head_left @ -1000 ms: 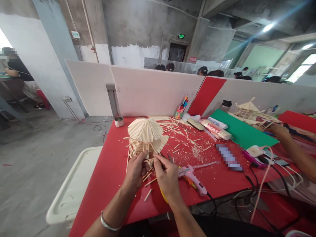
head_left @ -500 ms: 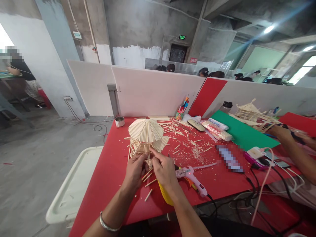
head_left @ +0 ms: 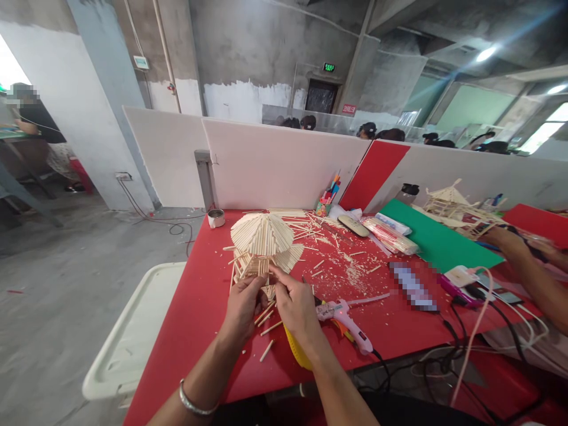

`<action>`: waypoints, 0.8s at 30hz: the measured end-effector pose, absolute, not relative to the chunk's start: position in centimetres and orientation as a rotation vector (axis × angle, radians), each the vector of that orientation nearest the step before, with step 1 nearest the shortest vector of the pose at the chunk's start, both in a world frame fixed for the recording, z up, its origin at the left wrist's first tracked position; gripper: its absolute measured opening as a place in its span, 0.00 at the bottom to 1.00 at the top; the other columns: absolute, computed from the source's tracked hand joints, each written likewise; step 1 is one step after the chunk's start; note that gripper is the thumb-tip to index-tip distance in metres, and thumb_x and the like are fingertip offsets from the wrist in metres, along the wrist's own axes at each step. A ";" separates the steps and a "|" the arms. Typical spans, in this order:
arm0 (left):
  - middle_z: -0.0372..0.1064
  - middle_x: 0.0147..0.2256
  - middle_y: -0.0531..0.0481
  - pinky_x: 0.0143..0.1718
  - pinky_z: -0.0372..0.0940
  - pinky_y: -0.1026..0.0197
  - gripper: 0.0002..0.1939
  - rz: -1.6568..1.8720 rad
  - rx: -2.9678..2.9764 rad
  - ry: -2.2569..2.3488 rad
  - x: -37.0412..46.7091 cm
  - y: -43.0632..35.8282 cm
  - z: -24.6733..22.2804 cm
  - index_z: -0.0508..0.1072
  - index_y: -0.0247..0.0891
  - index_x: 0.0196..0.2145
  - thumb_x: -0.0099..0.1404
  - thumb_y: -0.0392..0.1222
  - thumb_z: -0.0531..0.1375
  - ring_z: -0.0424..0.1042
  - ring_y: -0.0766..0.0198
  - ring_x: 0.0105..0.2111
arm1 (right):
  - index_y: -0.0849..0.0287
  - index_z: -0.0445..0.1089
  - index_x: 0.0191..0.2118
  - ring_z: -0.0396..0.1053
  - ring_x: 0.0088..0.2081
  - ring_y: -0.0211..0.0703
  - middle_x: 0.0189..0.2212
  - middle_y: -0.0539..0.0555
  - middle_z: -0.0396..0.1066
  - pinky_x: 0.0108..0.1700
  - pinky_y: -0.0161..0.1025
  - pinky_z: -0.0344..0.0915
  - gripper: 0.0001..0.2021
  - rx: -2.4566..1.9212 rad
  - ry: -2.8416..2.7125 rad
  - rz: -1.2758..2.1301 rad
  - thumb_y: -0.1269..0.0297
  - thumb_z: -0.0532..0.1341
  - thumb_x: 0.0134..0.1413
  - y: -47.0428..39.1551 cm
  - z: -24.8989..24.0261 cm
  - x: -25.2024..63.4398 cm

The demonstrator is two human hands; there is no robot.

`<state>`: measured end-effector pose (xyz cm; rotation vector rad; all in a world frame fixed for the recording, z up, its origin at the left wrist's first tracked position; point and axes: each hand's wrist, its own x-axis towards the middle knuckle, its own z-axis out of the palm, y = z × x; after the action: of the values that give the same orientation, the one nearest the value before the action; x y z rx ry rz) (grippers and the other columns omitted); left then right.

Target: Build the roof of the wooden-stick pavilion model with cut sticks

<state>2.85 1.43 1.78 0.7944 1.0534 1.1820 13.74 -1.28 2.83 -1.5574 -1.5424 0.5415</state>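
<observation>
Just beyond your left hand (head_left: 241, 303) and right hand (head_left: 298, 306), about equally near, the stick model (head_left: 261, 235) stands upright; whether either grips it, I cannot tell.

- Pale conical-roofed wooden model (head_left: 261, 236) stands on flat red table (head_left: 195, 296).
- Short white round tin (head_left: 216, 219) sits behind-left.
- Pink pistol-shaped plastic glue gun (head_left: 354, 329) lies front-right.

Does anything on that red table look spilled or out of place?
Yes: pale crumbs lie strewn over the middle of the red table, with loose sticks scattered around the little stick house. It looks like untidy work litter; nothing appears clearly broken.
</observation>
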 end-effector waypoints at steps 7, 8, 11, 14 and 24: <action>0.57 0.08 0.56 0.12 0.42 0.69 0.17 1.181 0.787 1.053 2.9 1.5 1.6 0.66 0.36 0.16 0.49 0.49 0.66 0.52 0.74 0.09 | 0.51 0.71 0.53 0.70 0.27 0.39 0.37 0.53 0.78 0.32 0.32 0.63 0.23 -1.552 -1.550 0.539 0.70 0.49 0.54 -1.2 2.9 13.8; 0.57 0.08 0.56 0.12 0.42 0.69 0.16 1.185 0.788 1.056 2.9 1.5 1.6 0.67 0.36 0.17 0.49 0.49 0.66 0.51 0.74 0.09 | 0.51 0.70 0.54 0.70 0.26 0.38 0.37 0.53 0.78 0.31 0.32 0.63 0.24 -1.547 -1.553 0.550 0.70 0.49 0.55 -1.2 2.9 13.8; 0.59 0.09 0.55 0.12 0.42 0.69 0.17 1.180 0.787 1.078 2.8 1.3 1.7 0.68 0.36 0.19 0.49 0.52 0.65 0.51 0.74 0.09 | 0.51 0.69 0.55 0.70 0.27 0.38 0.36 0.52 0.78 0.31 0.32 0.63 0.24 -1.518 -1.566 0.574 0.69 0.49 0.55 -1.5 3.1 13.8; 0.62 0.09 0.52 0.12 0.42 0.68 0.20 1.153 0.827 1.101 2.1 0.6 1.7 0.71 0.34 0.21 0.51 0.56 0.64 0.50 0.73 0.09 | 0.53 0.67 0.57 0.71 0.28 0.40 0.34 0.52 0.78 0.33 0.33 0.63 0.23 -1.484 -1.559 0.560 0.67 0.49 0.58 -2.5 3.2 14.2; 0.70 0.20 0.52 0.24 0.55 0.64 0.04 1.193 1.468 1.525 -1.7 -2.7 -1.1 0.78 0.42 0.22 0.48 0.44 0.65 0.62 0.63 0.20 | 0.57 0.69 0.24 0.65 0.24 0.38 0.20 0.51 0.70 0.29 0.33 0.57 0.19 -1.597 -1.509 0.390 0.49 0.56 0.57 -7.2 -0.1 17.2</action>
<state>-1.69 -2.74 -1.08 1.4678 1.5250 1.1931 17.16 -7.17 -0.13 -1.5967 -1.5087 0.3903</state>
